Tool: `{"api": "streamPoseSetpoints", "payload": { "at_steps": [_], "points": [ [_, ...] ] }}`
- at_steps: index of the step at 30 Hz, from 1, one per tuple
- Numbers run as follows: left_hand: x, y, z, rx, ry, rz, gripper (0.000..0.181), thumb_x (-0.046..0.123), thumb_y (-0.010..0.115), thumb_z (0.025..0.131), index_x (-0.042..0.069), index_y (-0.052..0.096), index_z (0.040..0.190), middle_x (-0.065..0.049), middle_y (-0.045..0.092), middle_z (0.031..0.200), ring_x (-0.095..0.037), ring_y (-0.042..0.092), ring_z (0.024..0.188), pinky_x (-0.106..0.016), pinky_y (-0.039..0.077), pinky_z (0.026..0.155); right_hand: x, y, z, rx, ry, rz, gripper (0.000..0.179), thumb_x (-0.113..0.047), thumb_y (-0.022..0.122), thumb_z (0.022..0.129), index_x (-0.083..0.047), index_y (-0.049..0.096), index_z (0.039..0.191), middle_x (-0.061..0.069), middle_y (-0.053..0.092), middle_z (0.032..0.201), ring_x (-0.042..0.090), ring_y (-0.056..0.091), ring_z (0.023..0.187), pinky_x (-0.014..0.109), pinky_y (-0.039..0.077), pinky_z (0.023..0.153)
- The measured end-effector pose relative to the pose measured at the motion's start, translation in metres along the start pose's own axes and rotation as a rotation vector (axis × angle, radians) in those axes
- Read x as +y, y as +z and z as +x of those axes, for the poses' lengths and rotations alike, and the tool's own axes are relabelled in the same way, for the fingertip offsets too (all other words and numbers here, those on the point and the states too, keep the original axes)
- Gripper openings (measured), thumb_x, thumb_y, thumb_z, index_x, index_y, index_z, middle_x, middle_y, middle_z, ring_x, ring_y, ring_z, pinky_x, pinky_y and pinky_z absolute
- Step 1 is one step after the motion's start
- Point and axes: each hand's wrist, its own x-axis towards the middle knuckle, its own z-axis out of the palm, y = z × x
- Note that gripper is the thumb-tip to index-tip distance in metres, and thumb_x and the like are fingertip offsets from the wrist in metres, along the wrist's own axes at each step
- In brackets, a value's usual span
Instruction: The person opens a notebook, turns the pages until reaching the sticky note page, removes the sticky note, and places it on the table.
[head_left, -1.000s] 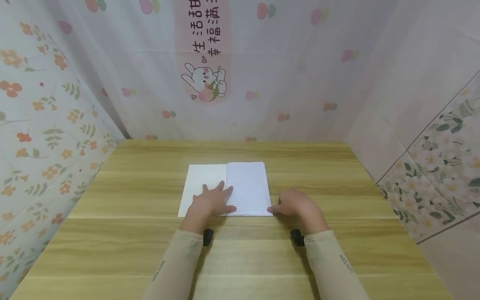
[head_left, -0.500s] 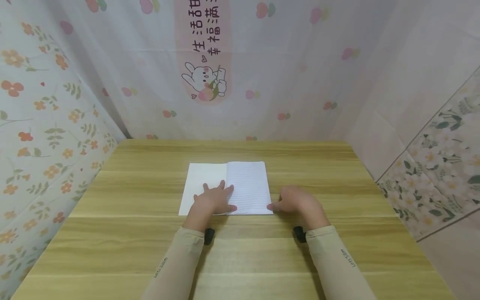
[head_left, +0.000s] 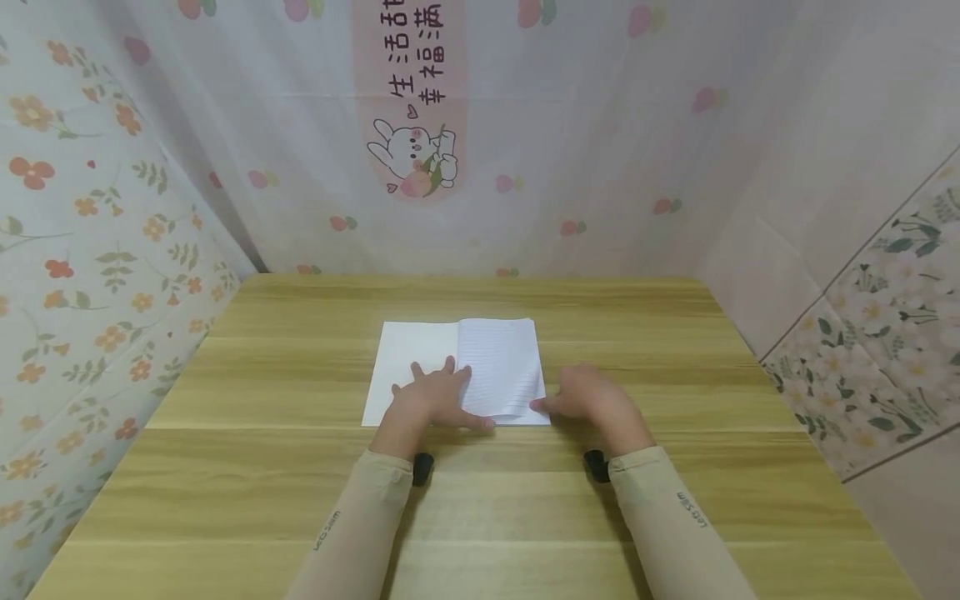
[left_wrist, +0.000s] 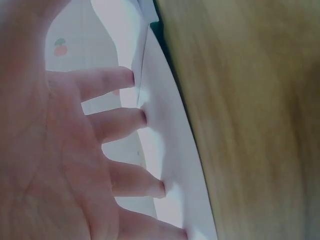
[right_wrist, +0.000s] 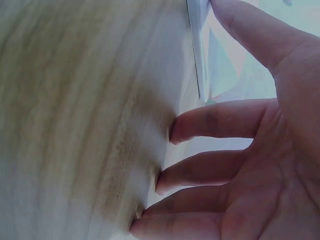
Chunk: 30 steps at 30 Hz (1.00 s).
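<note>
An open notebook with a blank left page and a lined right page lies in the middle of the table. The left hand is spread with its fingertips on the left page; its thumb reaches across the lower edge of the right page. Beside the notebook's lower right corner is the right hand, its thumb touching that corner where a lined sheet bows up. In the right wrist view, the fingers rest on the tabletop, apart from the notebook's edge.
The wooden table surrounds the notebook on all sides. A printed curtain hangs behind the table's far edge. Floral cloth lines the left side, and another patterned sheet lines the right.
The right page's lower right part has lifted and bowed. The left thumb has moved right along the page's lower edge. The right thumb has shifted slightly inward over the corner.
</note>
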Motion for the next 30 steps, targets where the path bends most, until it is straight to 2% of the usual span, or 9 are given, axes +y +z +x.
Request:
{"api": "streamPoseSetpoints", "payload": {
  "at_steps": [9, 17, 20, 22, 24, 26, 28, 30],
  "points": [
    [-0.002, 0.002, 0.001, 0.026, 0.002, -0.032, 0.107, 0.070, 0.077, 0.085, 0.027, 0.029, 0.170, -0.010, 0.011, 0.181, -0.065, 0.001, 0.159, -0.090, 0.014, 0.115, -0.004, -0.001, 0.002, 0.036, -0.011, -0.046, 0.057, -0.059, 0.075, 0.093, -0.014, 0.054, 0.065, 0.001, 0.048, 0.071, 0.019, 0.047, 0.070, 0.033, 0.043, 0.067],
    [-0.011, 0.004, 0.006, 0.049, 0.053, -0.017, 0.094, 0.069, 0.070, 0.092, 0.026, 0.035, 0.168, -0.010, 0.016, 0.180, -0.066, 0.003, 0.158, -0.092, 0.015, 0.113, 0.004, -0.003, -0.003, -0.024, -0.020, 0.052, 0.054, -0.048, 0.084, 0.090, -0.015, 0.051, 0.063, -0.006, 0.033, 0.061, 0.013, 0.034, 0.061, 0.029, 0.032, 0.058],
    [-0.015, 0.001, 0.005, 0.054, 0.094, -0.035, 0.079, 0.061, 0.066, 0.099, 0.021, 0.044, 0.162, -0.011, 0.024, 0.179, -0.067, 0.010, 0.157, -0.092, 0.021, 0.112, 0.006, -0.003, -0.005, -0.036, -0.029, 0.059, 0.056, -0.045, 0.086, 0.088, -0.017, 0.049, 0.057, -0.008, 0.028, 0.058, 0.011, 0.030, 0.059, 0.027, 0.029, 0.056],
    [-0.018, -0.002, 0.003, 0.071, 0.127, -0.071, 0.069, 0.051, 0.063, 0.104, 0.015, 0.046, 0.160, -0.013, 0.033, 0.175, -0.060, 0.021, 0.159, -0.084, 0.028, 0.116, 0.007, -0.002, -0.006, -0.040, -0.027, 0.067, 0.058, -0.044, 0.087, 0.087, -0.018, 0.047, 0.055, -0.009, 0.026, 0.057, 0.010, 0.028, 0.058, 0.027, 0.027, 0.056],
    [-0.019, -0.004, 0.001, 0.125, 0.155, -0.117, 0.066, 0.039, 0.060, 0.106, 0.010, 0.041, 0.162, -0.016, 0.039, 0.171, -0.052, 0.034, 0.157, -0.076, 0.035, 0.118, 0.008, -0.002, -0.006, -0.040, -0.035, 0.065, 0.060, -0.042, 0.087, 0.088, -0.018, 0.044, 0.053, -0.009, 0.024, 0.057, 0.010, 0.026, 0.058, 0.026, 0.026, 0.056],
    [-0.019, -0.007, -0.001, 0.232, 0.167, -0.138, 0.073, 0.030, 0.059, 0.106, 0.008, 0.028, 0.168, -0.019, 0.037, 0.171, -0.046, 0.038, 0.157, -0.074, 0.036, 0.119, 0.008, -0.001, -0.006, -0.040, -0.035, 0.066, 0.060, -0.042, 0.087, 0.089, -0.019, 0.044, 0.054, -0.009, 0.024, 0.057, 0.010, 0.026, 0.058, 0.027, 0.026, 0.056],
    [-0.015, -0.009, -0.004, 0.384, 0.171, -0.078, 0.081, 0.022, 0.060, 0.103, 0.012, 0.017, 0.171, -0.021, 0.030, 0.174, -0.047, 0.033, 0.159, -0.079, 0.034, 0.117, 0.007, -0.001, -0.006, -0.039, -0.036, 0.065, 0.060, -0.042, 0.086, 0.089, -0.018, 0.044, 0.054, -0.008, 0.024, 0.058, 0.010, 0.026, 0.058, 0.027, 0.027, 0.057],
    [-0.011, -0.011, -0.006, 0.528, 0.148, 0.068, 0.090, 0.016, 0.064, 0.099, 0.024, 0.014, 0.173, -0.019, 0.021, 0.177, -0.051, 0.022, 0.162, -0.088, 0.028, 0.113, 0.007, -0.001, -0.006, -0.040, -0.038, 0.061, 0.059, -0.042, 0.086, 0.090, -0.018, 0.045, 0.055, -0.008, 0.024, 0.058, 0.010, 0.027, 0.058, 0.027, 0.027, 0.057]
  ]
}}
